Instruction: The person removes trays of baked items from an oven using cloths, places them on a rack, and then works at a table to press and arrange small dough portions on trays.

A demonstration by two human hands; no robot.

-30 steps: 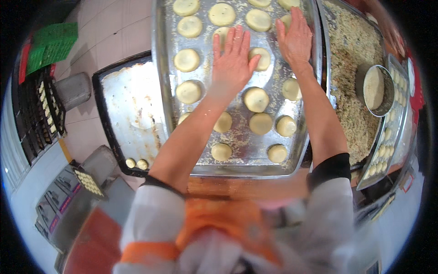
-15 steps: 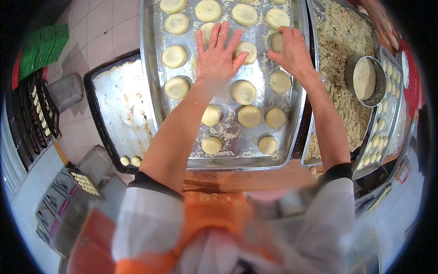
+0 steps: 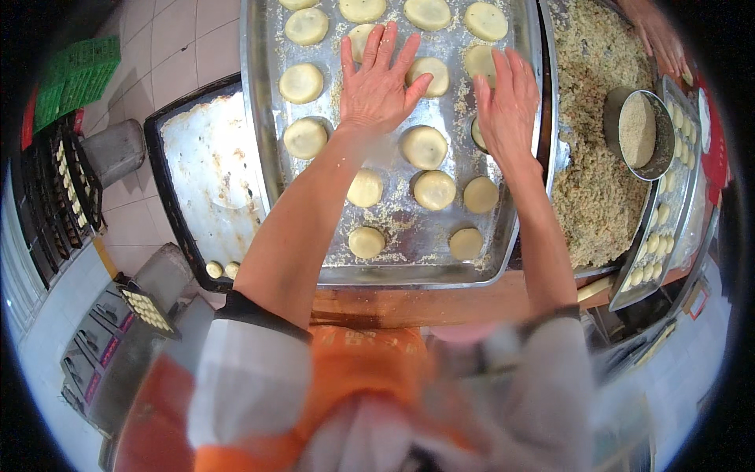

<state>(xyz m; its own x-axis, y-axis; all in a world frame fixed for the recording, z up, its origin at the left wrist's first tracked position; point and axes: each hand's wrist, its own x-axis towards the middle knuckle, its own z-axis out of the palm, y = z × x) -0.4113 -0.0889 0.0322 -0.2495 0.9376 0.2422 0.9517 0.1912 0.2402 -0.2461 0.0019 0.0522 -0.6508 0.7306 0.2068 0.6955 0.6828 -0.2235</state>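
Observation:
A metal tray (image 3: pixel 393 273) holds several flat, pale dough rounds, with crumbs scattered among them. My left hand (image 3: pixel 376 90) lies palm down with fingers spread, partly covering a dough round (image 3: pixel 361 41); its thumb reaches over the edge of another round (image 3: pixel 429 76) to its right. At the tray's right side is my right hand (image 3: pixel 510 106), fingers stretched out and thumb apart. Its fingertips are beside a dough round (image 3: pixel 478 63), and the palm hides most of another round (image 3: pixel 477 134). Whether the right palm touches that round cannot be seen.
Right of the tray spreads a crumbly filling (image 3: pixel 598 157) with a metal bowl of pale crumbs (image 3: pixel 637 132) on it. Beyond is a tray of small dough pieces (image 3: pixel 629 287). A co-worker's hand (image 3: pixel 662 38) is at upper right. A dark-rimmed tray (image 3: pixel 204 173) sits at left.
My right hand has come off the round it gripped at the upper right and moved slightly nearer me, its fingers straightening. My left hand stays spread in nearly the same place.

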